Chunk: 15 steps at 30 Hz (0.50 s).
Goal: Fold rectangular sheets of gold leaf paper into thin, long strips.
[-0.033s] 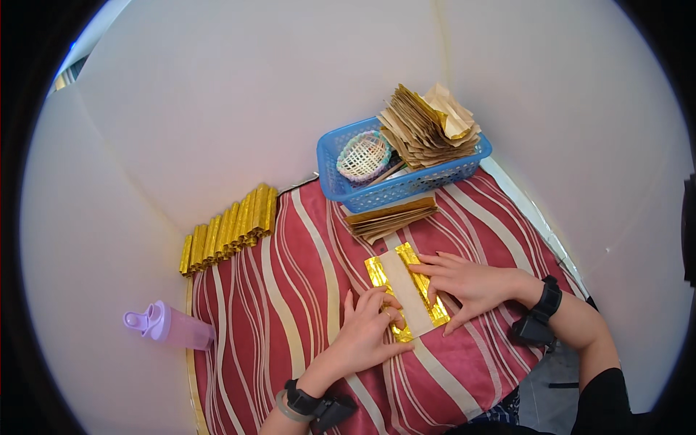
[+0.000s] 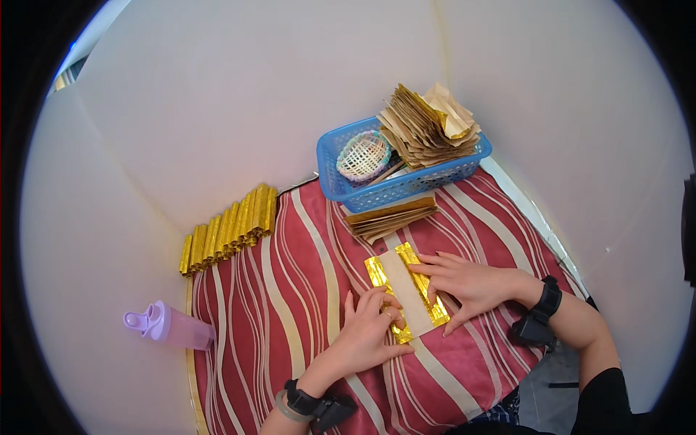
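A sheet of gold-and-tan paper [image 2: 407, 288] lies flat on the cloth in front of me. Both of its long edges are folded over as shiny gold strips, with the plain tan middle between them. My left hand [image 2: 372, 325] rests on the left strip, fingers bent and apart, thumb stretched along the near edge. Across the right strip lies my right hand [image 2: 466, 284], its fingers spread and touching the paper. Neither hand grasps anything; both press on the sheet from above. Parts of the gold strips are hidden under the fingers.
A stack of folded papers [image 2: 391, 219] lies beyond the sheet. Behind it, a blue basket [image 2: 428, 174] holds more papers [image 2: 428, 130] and a small woven basket [image 2: 364, 156]. Rolled gold papers [image 2: 230, 228] are piled at the left by pale walls. A purple bottle [image 2: 177, 328] lies nearer.
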Motion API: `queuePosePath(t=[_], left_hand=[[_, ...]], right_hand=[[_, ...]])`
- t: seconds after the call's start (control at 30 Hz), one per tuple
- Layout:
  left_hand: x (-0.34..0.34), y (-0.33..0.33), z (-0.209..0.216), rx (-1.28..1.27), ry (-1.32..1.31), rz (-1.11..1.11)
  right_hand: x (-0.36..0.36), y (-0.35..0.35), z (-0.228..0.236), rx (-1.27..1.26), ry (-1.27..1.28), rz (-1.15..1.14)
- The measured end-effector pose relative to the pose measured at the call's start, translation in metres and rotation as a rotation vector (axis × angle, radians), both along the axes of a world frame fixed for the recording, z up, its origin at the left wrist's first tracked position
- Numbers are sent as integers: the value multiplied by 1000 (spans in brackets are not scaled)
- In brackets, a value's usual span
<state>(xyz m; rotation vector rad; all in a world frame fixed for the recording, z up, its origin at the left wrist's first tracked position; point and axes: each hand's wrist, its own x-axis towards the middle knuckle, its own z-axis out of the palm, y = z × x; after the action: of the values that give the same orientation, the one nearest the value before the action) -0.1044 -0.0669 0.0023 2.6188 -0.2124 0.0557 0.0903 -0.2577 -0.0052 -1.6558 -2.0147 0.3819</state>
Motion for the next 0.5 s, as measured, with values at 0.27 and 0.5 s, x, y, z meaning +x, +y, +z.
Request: queuePosePath(t=[0.27,0.5], left_hand=[[-1,3,-5,12,-19,4],[1,1,-7,-145,20,22]], right_hand=[[0,0,-5,-19,51,-36],[0,0,-5,-31,81,-44]])
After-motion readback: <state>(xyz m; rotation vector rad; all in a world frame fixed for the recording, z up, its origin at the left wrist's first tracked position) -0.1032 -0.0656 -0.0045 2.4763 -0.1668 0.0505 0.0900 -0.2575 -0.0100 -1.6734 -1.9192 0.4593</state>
